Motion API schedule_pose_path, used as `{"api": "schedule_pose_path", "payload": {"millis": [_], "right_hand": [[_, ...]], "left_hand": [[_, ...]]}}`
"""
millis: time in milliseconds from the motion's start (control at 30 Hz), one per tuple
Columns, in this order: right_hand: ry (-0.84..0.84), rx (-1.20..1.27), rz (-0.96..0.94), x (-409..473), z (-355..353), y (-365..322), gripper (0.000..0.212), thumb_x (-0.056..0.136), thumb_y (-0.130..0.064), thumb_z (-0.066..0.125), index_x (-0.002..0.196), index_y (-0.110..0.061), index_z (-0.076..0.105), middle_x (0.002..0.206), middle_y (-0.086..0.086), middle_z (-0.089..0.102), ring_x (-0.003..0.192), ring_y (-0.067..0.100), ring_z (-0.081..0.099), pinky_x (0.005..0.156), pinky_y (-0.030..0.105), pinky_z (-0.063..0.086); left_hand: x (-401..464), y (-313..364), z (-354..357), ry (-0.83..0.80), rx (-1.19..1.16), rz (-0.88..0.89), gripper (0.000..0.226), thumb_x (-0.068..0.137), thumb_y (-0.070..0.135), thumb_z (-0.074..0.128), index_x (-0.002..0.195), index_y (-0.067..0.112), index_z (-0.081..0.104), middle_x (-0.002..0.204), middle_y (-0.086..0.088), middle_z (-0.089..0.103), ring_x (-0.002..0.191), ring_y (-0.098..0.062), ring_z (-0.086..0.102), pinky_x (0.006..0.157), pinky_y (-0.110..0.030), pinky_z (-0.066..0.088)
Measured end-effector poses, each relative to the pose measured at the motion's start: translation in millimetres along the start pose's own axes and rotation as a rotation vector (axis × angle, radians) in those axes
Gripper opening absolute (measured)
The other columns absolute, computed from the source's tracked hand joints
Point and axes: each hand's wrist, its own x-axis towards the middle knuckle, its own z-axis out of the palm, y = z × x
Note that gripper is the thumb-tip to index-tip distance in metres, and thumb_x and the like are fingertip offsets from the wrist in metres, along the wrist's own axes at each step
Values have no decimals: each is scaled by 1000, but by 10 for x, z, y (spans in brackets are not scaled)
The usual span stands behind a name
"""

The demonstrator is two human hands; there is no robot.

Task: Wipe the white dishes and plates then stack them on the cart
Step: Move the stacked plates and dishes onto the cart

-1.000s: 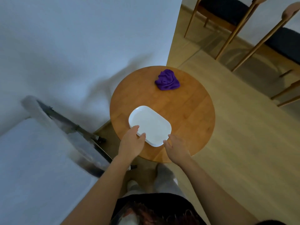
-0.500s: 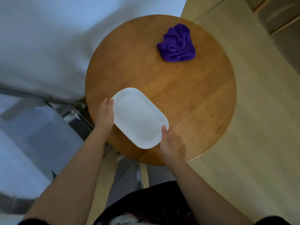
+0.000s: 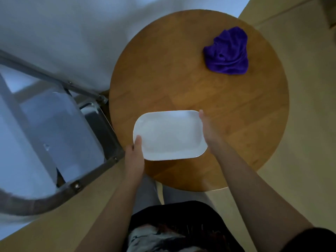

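Observation:
A white rectangular plate (image 3: 169,135) with rounded corners hovers over the near left part of the round wooden table (image 3: 181,79). My left hand (image 3: 134,157) grips its near left corner, thumb on top. My right hand (image 3: 209,131) holds its right short edge, fingers under the rim. A crumpled purple cloth (image 3: 228,51) lies on the far right of the table, apart from both hands.
A metal-framed cart (image 3: 87,171) with pale shelves stands to the left of the table, its corner close to my left hand. A white wall runs behind both. Wooden floor lies to the right and in front.
The plate has turned from a diagonal to lie crosswise and has come off the table. My right hand shifted to its right edge. The view has moved closer and over the cart.

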Motion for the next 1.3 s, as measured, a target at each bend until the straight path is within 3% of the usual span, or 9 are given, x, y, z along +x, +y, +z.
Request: {"api": "schedule_pose_path", "payload": {"millis": [200, 267, 333, 533, 733, 833, 933, 1067, 1300], "right_hand": [[-32, -134, -8, 65, -88, -25, 53, 89, -69, 25, 103, -31, 58, 107, -13, 57, 102, 13, 51, 91, 35, 38], [87, -97, -40, -12, -44, 71, 43, 90, -68, 28, 90, -36, 57, 90, -18, 54, 93, 12, 52, 82, 32, 37], [149, -8, -38, -60, 10, 139, 42, 89, -68, 33, 91, -36, 59, 91, -18, 57, 94, 14, 55, 82, 34, 42], [69, 194, -19, -158, -6, 185, 40, 89, -63, 41, 102, -31, 61, 108, -4, 66, 95, 16, 64, 84, 41, 54], [81, 233, -94, -555, -94, 115, 41, 90, -61, 40, 112, -32, 60, 106, -3, 67, 96, 20, 66, 81, 46, 56], [99, 237, -126, -819, -93, 16, 43, 91, -61, 39, 117, -31, 56, 109, -6, 64, 99, 18, 63, 73, 35, 56], [116, 243, -155, -1124, -66, -10, 45, 90, -62, 41, 116, -28, 57, 108, -5, 65, 96, 17, 63, 70, 32, 53], [93, 271, -212, -1653, 52, 96, 47, 88, -61, 46, 116, -25, 61, 106, -3, 68, 96, 20, 65, 80, 38, 53], [16, 316, -293, -2682, 661, 508, 31, 94, -47, 49, 85, -19, 62, 70, -10, 72, 63, 8, 69, 54, 26, 50]], "left_hand": [[-79, 1, 1, -71, -208, -17, 41, 94, 61, 29, 102, 29, 54, 117, 0, 58, 114, -20, 54, 108, -45, 36], [-123, 49, 25, -88, -184, 66, 43, 94, 61, 28, 121, 34, 46, 132, 1, 48, 109, -7, 49, 108, -38, 33], [-147, 121, 74, -30, -292, 28, 56, 96, 57, 30, 137, 21, 44, 139, -7, 48, 101, -11, 56, 94, -34, 44], [-224, 98, 85, -68, -330, -46, 34, 92, 65, 30, 94, 39, 53, 96, 7, 62, 89, -15, 59, 58, -26, 45], [-424, 45, -126, -129, -331, 44, 58, 90, 64, 36, 133, 27, 48, 135, 4, 53, 124, -18, 51, 99, -39, 44], [-603, 87, -272, -96, -320, 93, 30, 95, 52, 42, 99, 30, 63, 88, 9, 69, 78, -10, 68, 61, -28, 55], [-818, 24, -445, -103, -320, 97, 26, 94, 52, 45, 85, 31, 58, 85, 7, 64, 79, -14, 63, 58, -28, 50], [-1160, -282, -840, -140, -303, 191, 23, 92, 53, 47, 99, 30, 46, 88, 13, 53, 78, -10, 54, 53, -23, 40], [-1713, -988, -1926, -162, -359, 246, 46, 90, 48, 53, 124, 17, 50, 101, 3, 56, 80, -11, 53, 61, -25, 41]]}}
